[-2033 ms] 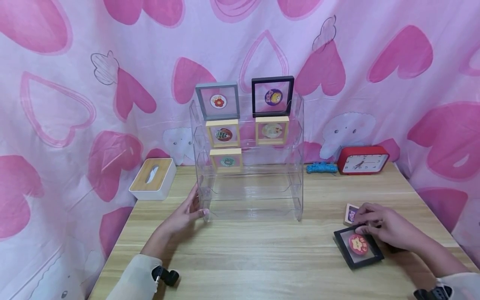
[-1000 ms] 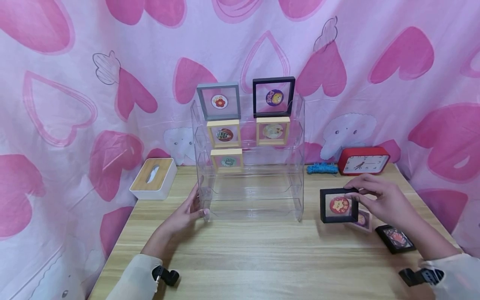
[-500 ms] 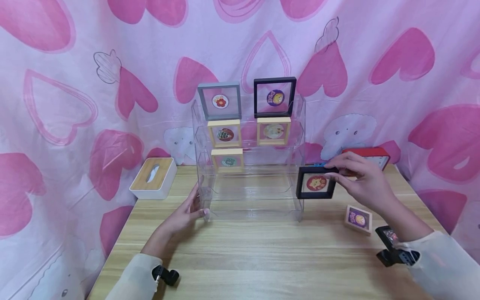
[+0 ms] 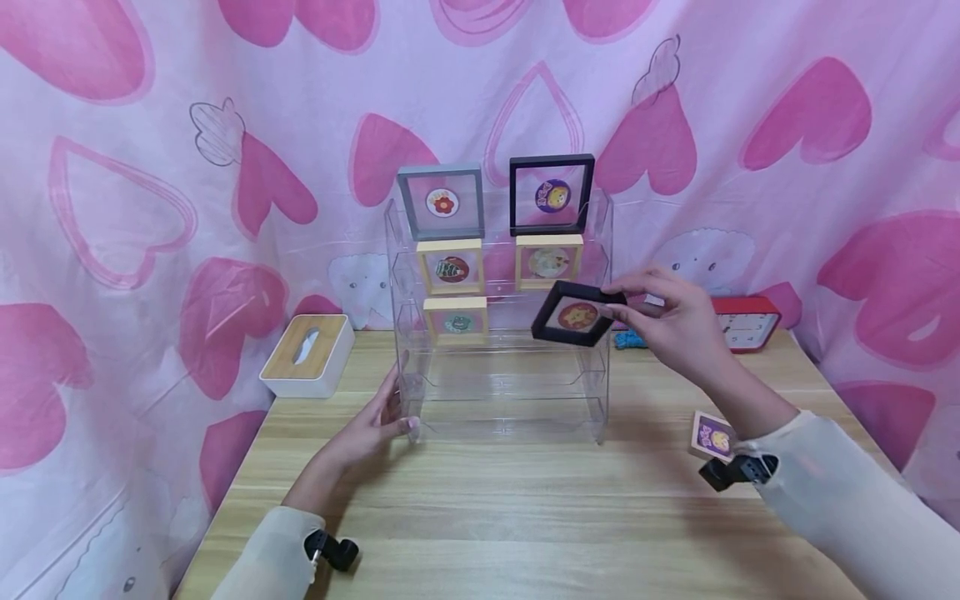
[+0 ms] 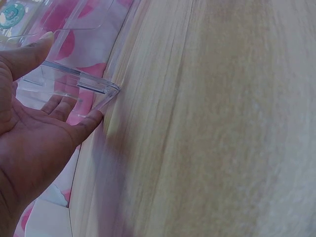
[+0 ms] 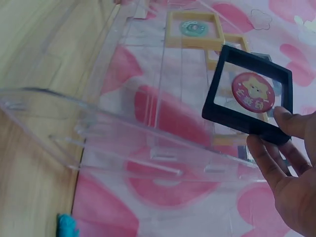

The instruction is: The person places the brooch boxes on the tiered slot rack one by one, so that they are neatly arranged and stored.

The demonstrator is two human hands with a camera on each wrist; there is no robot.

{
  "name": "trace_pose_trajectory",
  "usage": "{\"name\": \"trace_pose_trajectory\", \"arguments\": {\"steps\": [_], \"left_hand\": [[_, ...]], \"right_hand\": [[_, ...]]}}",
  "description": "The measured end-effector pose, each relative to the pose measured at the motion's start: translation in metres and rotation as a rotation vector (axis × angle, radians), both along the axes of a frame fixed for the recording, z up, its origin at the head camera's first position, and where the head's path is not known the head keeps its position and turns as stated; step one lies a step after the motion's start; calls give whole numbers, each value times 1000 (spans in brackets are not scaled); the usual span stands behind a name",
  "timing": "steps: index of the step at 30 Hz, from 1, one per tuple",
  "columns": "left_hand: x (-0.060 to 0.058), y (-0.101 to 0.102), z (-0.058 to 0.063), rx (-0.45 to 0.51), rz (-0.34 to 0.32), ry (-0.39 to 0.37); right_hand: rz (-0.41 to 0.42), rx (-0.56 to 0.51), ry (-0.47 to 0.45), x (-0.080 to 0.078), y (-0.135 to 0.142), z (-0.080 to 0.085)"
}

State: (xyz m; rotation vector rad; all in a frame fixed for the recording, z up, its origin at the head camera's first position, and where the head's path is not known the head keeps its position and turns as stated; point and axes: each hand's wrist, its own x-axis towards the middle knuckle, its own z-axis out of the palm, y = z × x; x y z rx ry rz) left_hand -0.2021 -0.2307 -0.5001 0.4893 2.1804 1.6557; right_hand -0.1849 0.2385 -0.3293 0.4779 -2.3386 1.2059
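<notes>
My right hand (image 4: 671,321) pinches a black square display frame (image 4: 576,317) by its right side. A red round badge (image 6: 253,92) with a yellow star shows inside it. The frame hangs tilted in front of the right part of a clear stepped display rack (image 4: 502,429). My left hand (image 4: 371,429) grips the rack's lower left side, thumb at the front edge and fingers on the outer face. On the upper tiers stand a grey frame (image 4: 442,223), another black frame (image 4: 552,223), and wood-coloured frames, one (image 4: 456,325) alone on the third tier at left.
A small wooden frame (image 4: 711,435) with a purple badge lies on the table, partly behind my right wrist. A red clock (image 4: 750,325) and blue cord (image 4: 630,340) sit behind my right arm. A tissue box (image 4: 307,358) stands left of the rack.
My right hand has picked the black frame up off the table at right and carried it left and up to the rack, tilting it. My left hand has stayed on the rack.
</notes>
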Motion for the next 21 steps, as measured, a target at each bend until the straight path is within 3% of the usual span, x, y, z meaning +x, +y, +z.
{"name": "trace_pose_trajectory", "arguments": {"steps": [7, 16, 21], "left_hand": [[1, 1, 3, 22, -11, 5], [2, 1, 3, 10, -4, 0], [2, 2, 3, 16, -5, -2]], "right_hand": [[-15, -46, 45, -18, -14, 0], [62, 143, 222, -38, -24, -20], [56, 299, 246, -37, -32, -24]]}}
